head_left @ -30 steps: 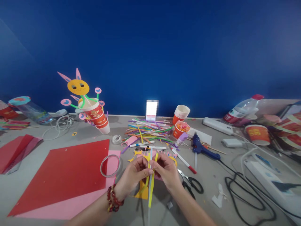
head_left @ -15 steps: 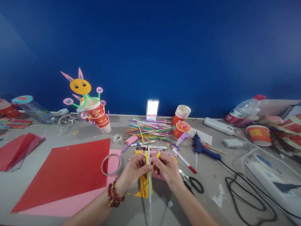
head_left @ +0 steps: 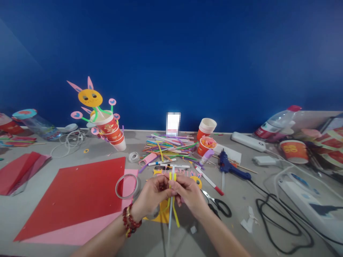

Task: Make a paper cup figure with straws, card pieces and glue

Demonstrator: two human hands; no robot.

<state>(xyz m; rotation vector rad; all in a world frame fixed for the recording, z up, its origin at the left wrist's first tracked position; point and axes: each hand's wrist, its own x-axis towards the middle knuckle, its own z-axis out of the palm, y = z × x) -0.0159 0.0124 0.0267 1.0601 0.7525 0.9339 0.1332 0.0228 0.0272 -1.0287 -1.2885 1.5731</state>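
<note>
Both hands meet over the middle of the table with their fingers pinched. Between them stands a long, thin whitish stick (head_left: 170, 212), pointing away from me and resembling a straw. Yellow pipe cleaners (head_left: 175, 216) run along both sides of it. My left hand (head_left: 154, 192) pinches the stick and the yellow stem on its left. With thumb and fingers, my right hand (head_left: 189, 191) presses the right-hand yellow stem against the stick. The fingers partly hide where the pieces touch. Under my hands lies cut orange foam sheet (head_left: 162, 215).
Scissors (head_left: 223, 207), a red-capped marker (head_left: 211, 182) and a blue glue gun (head_left: 230, 167) lie to the right, with a looping black cord. Red sheet (head_left: 80, 196) and a tape roll (head_left: 126, 186) are left. Behind are piled pipe cleaners (head_left: 171, 146) and a cup figure (head_left: 107, 126).
My right hand has brought its yellow stem in from a slant to lie alongside the stick. The stick's near end has swung slightly left, and the hands are closer together.
</note>
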